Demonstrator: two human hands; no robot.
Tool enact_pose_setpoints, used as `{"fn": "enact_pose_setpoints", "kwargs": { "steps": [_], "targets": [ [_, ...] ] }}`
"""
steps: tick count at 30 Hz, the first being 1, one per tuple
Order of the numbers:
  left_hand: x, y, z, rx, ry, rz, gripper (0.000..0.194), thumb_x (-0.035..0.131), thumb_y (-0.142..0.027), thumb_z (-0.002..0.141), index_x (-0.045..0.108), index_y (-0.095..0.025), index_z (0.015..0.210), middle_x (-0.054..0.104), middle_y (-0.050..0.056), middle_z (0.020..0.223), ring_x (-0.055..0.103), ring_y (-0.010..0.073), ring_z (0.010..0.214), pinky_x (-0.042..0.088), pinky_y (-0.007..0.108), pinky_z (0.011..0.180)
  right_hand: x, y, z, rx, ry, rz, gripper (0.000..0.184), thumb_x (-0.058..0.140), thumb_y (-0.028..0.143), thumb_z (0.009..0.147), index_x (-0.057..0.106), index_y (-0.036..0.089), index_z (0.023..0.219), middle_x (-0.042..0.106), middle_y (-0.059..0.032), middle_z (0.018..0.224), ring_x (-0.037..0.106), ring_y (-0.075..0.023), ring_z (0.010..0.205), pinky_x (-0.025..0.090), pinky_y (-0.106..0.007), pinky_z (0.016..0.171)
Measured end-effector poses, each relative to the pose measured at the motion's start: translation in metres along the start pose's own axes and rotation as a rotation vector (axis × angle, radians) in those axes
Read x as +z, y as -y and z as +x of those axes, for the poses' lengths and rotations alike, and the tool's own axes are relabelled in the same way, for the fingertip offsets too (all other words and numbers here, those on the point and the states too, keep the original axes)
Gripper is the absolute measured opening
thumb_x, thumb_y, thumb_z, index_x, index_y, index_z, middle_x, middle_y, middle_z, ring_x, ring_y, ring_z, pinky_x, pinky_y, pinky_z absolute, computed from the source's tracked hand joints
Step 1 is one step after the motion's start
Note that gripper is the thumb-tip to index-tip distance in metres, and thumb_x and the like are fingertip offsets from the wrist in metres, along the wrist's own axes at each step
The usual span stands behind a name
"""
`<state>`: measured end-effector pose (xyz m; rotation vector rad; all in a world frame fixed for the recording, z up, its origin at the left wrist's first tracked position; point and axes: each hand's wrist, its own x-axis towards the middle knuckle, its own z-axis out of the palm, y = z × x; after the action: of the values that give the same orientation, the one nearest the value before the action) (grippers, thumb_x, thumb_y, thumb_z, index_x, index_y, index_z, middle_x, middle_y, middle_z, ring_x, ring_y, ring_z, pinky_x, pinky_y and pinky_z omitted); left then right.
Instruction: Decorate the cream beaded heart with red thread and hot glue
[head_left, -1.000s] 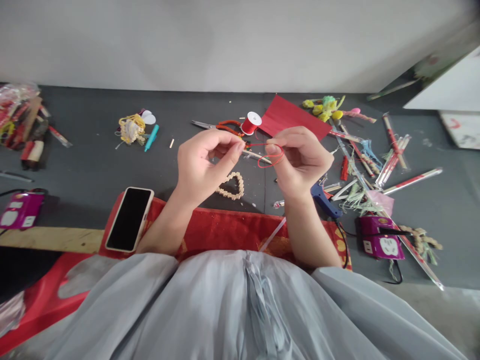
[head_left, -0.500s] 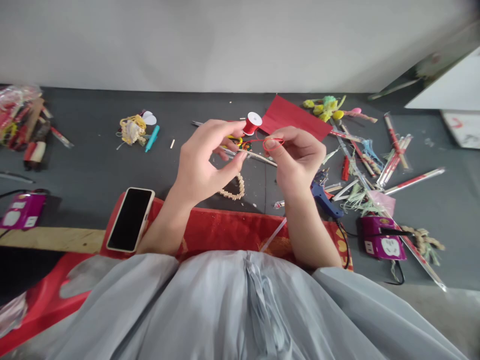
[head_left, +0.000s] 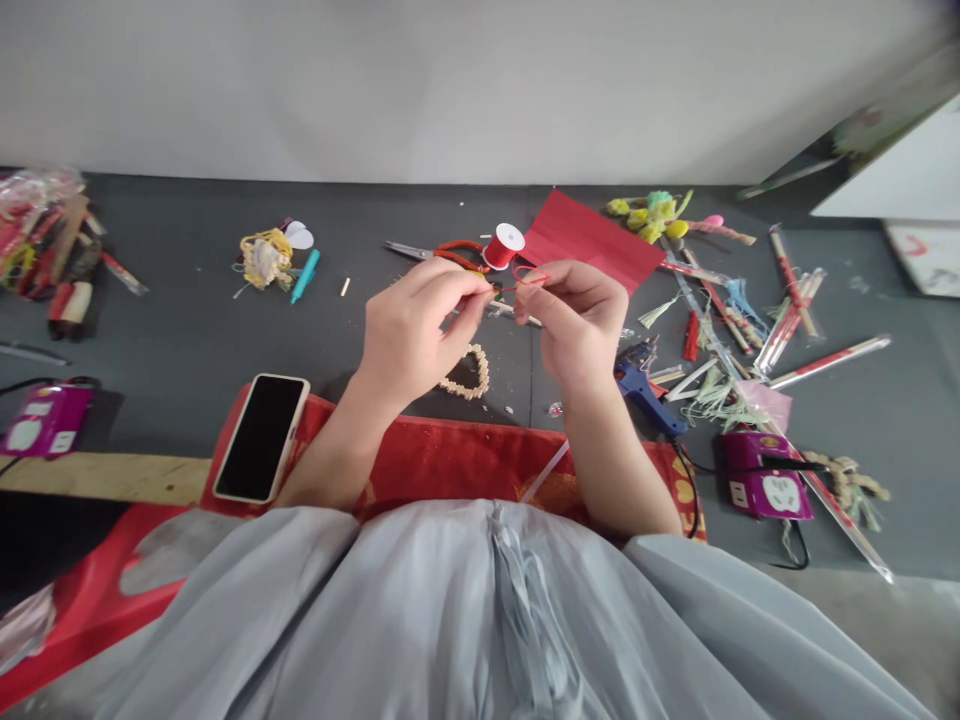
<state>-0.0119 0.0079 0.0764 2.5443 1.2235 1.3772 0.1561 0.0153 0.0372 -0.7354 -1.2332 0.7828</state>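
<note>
My left hand [head_left: 416,330] and my right hand [head_left: 579,318] are raised over the dark table, both pinched on a thin red cord [head_left: 529,276]. The cord runs between the fingertips and forms a small loop above my right thumb. Just behind the hands stand a red thread spool [head_left: 502,245], scissors with red handles [head_left: 439,251] and a red paper sheet [head_left: 592,238]. A small heart of pale beads [head_left: 471,372] lies on the table below my hands.
A phone [head_left: 259,437] rests on a red cloth [head_left: 442,455] at the near edge. A blue glue gun [head_left: 643,390], purple power strips [head_left: 763,480] [head_left: 41,420] and several wrapped sticks and tassels [head_left: 780,320] crowd the right. Yellow-white trinkets [head_left: 264,258] lie at left.
The red loop has shrunk from a wide oval to a small loop. My right hand has shifted slightly left and my left fingers closed in again on the cord.
</note>
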Motion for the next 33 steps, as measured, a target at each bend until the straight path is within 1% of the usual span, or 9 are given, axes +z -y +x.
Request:
{"fn": "enact_pose_setpoints", "kwargs": {
  "steps": [4, 6, 9, 11, 17, 22, 26, 29, 33],
  "targets": [
    [0.002, 0.004, 0.0, 0.003, 0.006, -0.001, 0.013, 0.06, -0.025, 0.1, 0.072, -0.023, 0.093, 0.078, 0.002, 0.091, 0.073, 0.0145, 0.081, 0.06, 0.028, 0.075, 0.0, 0.0, 0.002, 0.076, -0.013, -0.001, 0.02, 0.074, 0.038, 0.087, 0.068, 0.022, 0.077, 0.058, 0.0047, 0.063, 0.054, -0.0077, 0.051, 0.049, -0.024, 0.051],
    [0.002, 0.008, -0.001, 0.003, 0.03, -0.029, 0.008, 0.065, -0.024, 0.097, 0.073, -0.022, 0.098, 0.079, 0.002, 0.096, 0.073, 0.0143, 0.081, 0.06, 0.027, 0.074, 0.0, 0.0, 0.004, 0.125, -0.008, 0.035, 0.019, 0.074, 0.034, 0.085, 0.067, 0.021, 0.073, 0.057, 0.0049, 0.06, 0.052, -0.0073, 0.05, 0.048, -0.024, 0.05],
    [0.002, 0.013, -0.002, -0.009, 0.091, -0.085, 0.021, 0.072, -0.023, 0.093, 0.072, -0.021, 0.113, 0.078, 0.004, 0.11, 0.073, 0.0124, 0.076, 0.059, 0.024, 0.067, -0.003, 0.0, 0.007, 0.185, 0.008, 0.068, 0.019, 0.073, 0.03, 0.082, 0.064, 0.02, 0.069, 0.055, 0.0051, 0.058, 0.05, -0.0067, 0.048, 0.047, -0.023, 0.049],
    [0.002, 0.014, -0.002, -0.022, 0.12, -0.084, 0.026, 0.073, -0.024, 0.091, 0.071, -0.022, 0.117, 0.077, 0.004, 0.113, 0.072, 0.0119, 0.074, 0.059, 0.025, 0.066, -0.004, 0.0, 0.009, 0.21, 0.012, 0.06, 0.021, 0.073, 0.031, 0.081, 0.062, 0.02, 0.067, 0.055, 0.005, 0.058, 0.049, -0.0066, 0.048, 0.046, -0.022, 0.048],
    [0.001, 0.01, 0.0, -0.046, 0.095, 0.031, 0.007, 0.069, -0.027, 0.094, 0.075, -0.022, 0.095, 0.079, 0.002, 0.095, 0.072, 0.0147, 0.077, 0.056, 0.027, 0.07, -0.003, -0.002, 0.009, 0.245, 0.003, 0.053, 0.028, 0.074, 0.036, 0.08, 0.057, 0.02, 0.065, 0.054, 0.0046, 0.057, 0.049, -0.0068, 0.049, 0.045, -0.023, 0.048],
    [0.0, 0.009, 0.001, -0.037, 0.098, 0.012, 0.018, 0.063, -0.028, 0.095, 0.072, -0.022, 0.081, 0.077, 0.001, 0.082, 0.069, 0.0144, 0.071, 0.05, 0.027, 0.063, -0.002, -0.003, 0.007, 0.221, 0.034, 0.036, 0.027, 0.072, 0.037, 0.083, 0.057, 0.02, 0.068, 0.054, 0.0044, 0.06, 0.05, -0.0068, 0.05, 0.046, -0.023, 0.05],
    [0.001, 0.007, 0.001, 0.0, 0.081, -0.013, 0.021, 0.062, -0.023, 0.093, 0.066, -0.02, 0.073, 0.073, 0.0, 0.074, 0.066, 0.0135, 0.068, 0.046, 0.027, 0.059, -0.001, -0.003, 0.006, 0.195, -0.003, 0.051, 0.024, 0.072, 0.034, 0.081, 0.057, 0.02, 0.068, 0.054, 0.0049, 0.059, 0.049, -0.0064, 0.049, 0.046, -0.022, 0.05],
    [0.002, 0.006, 0.0, 0.022, 0.05, -0.011, 0.021, 0.062, -0.022, 0.092, 0.062, -0.02, 0.07, 0.069, -0.001, 0.07, 0.063, 0.0126, 0.065, 0.043, 0.027, 0.057, 0.001, -0.003, 0.005, 0.189, -0.032, 0.057, 0.024, 0.072, 0.031, 0.08, 0.056, 0.021, 0.066, 0.054, 0.0051, 0.057, 0.048, -0.0064, 0.047, 0.045, -0.022, 0.048],
    [0.002, 0.006, -0.001, 0.012, 0.06, 0.011, 0.022, 0.06, -0.023, 0.092, 0.061, -0.021, 0.07, 0.068, -0.001, 0.069, 0.06, 0.0126, 0.064, 0.041, 0.027, 0.057, 0.001, -0.004, 0.005, 0.198, -0.053, 0.048, 0.022, 0.071, 0.03, 0.08, 0.057, 0.021, 0.066, 0.055, 0.005, 0.057, 0.049, -0.0068, 0.048, 0.045, -0.023, 0.049]
  ]
}}
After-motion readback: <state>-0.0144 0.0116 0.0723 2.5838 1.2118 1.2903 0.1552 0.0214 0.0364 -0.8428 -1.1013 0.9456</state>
